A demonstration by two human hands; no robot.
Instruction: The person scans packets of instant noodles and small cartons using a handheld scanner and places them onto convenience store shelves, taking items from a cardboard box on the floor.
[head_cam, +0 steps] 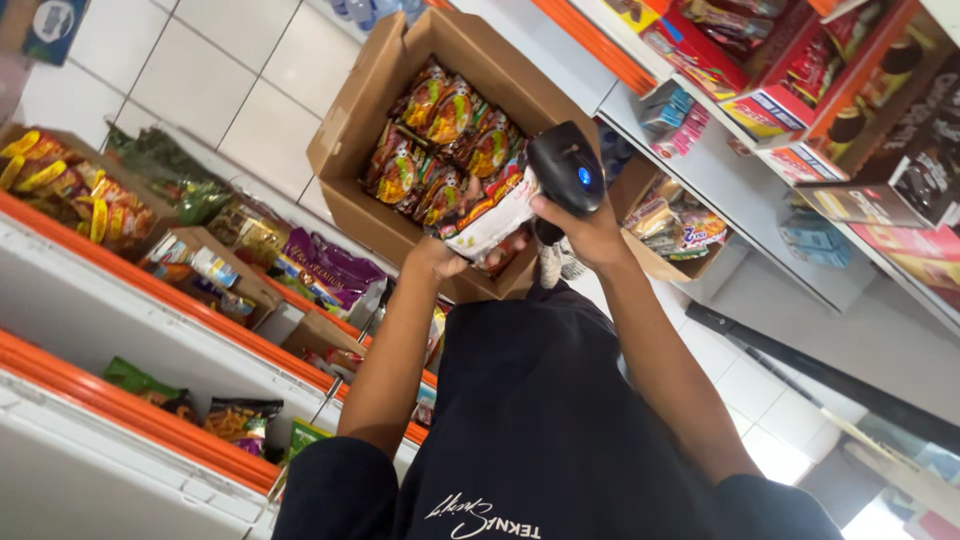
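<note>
I am looking down a shop aisle with a pale tiled floor [230, 90]. On my left, white shelves with orange edges [150, 290] carry bags of snacks and small boxes. On my right, white shelves [740, 200] hold red and brown cartons of sweets. An open cardboard box [400, 80] sits ahead of me, packed with red and yellow noodle packets. My left hand [440, 258] is closed around one noodle packet [490, 215], holding it just above the near edge of the box. My right hand [590, 235] grips a black handheld scanner [565, 170] with a blue light, its head touching or nearly touching the packet's upper end. Both forearms reach forward over my dark shirt [540, 420].
</note>
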